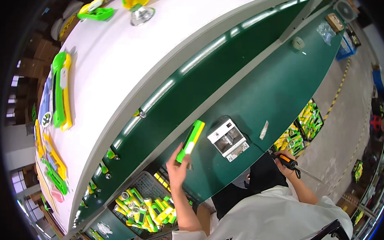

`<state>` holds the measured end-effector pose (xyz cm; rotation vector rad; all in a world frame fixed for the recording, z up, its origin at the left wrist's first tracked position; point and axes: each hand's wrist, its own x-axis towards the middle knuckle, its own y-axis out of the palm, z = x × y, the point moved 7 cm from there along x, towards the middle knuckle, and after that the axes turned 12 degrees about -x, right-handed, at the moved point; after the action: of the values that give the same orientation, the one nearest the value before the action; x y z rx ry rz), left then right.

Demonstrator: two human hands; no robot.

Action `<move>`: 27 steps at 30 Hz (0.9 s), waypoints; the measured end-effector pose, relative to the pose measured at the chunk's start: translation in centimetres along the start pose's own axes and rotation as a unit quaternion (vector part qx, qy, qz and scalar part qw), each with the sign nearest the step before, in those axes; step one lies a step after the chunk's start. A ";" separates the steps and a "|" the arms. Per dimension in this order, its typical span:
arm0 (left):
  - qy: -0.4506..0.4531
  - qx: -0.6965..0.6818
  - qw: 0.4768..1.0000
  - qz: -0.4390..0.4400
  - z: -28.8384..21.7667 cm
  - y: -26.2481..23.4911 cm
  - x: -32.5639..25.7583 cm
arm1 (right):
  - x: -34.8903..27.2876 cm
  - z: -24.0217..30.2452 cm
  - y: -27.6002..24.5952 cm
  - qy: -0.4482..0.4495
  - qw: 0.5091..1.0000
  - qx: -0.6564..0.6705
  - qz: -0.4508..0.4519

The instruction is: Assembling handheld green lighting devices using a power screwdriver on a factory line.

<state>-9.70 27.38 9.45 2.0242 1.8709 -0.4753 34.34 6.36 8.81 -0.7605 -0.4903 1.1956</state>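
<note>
My left hand [177, 168] is closed around the lower end of a green and yellow flashlight [193, 139], held tilted above the green bench. A small silvery part shows under my fingers. Over by the bench's front edge, my right hand [286, 164] grips an orange and black power screwdriver [287, 162]. Its long thin shaft points away to the lower right. Between the hands stands a small white screw feeder [228, 139] with an open top and a dark cable. To its right lies a small clear plastic bag [264, 130].
A dark crate [144, 182] of green and yellow flashlights stands at lower left; more crates [309, 120] of them sit beyond the bench's right edge. A tape roll [298, 43] lies at the far right. A raised white surface [117, 75] carries several flashlights.
</note>
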 end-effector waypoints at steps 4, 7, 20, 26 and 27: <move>0.056 0.030 0.994 0.093 -2.4 2.2 -0.5 | 1.8 4.2 -0.9 -0.055 0.994 0.088 0.034; 0.091 0.072 0.984 0.136 -3.5 3.4 -4.2 | 3.9 7.5 0.1 -0.172 0.962 0.213 -0.007; 0.126 0.128 0.973 0.145 17.3 7.5 -14.6 | 1.6 8.7 8.3 -0.421 0.863 0.260 0.101; 0.296 0.243 0.923 0.023 22.0 10.7 -14.0 | -0.8 7.0 9.3 -0.347 0.788 0.488 0.142; 0.329 0.268 0.906 0.007 22.1 11.4 -14.4 | -1.6 6.8 9.3 -0.312 0.796 0.500 0.137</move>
<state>0.34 3.58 -3.20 2.8335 2.2731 -0.3489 23.11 8.24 6.46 0.5313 -0.1999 1.7354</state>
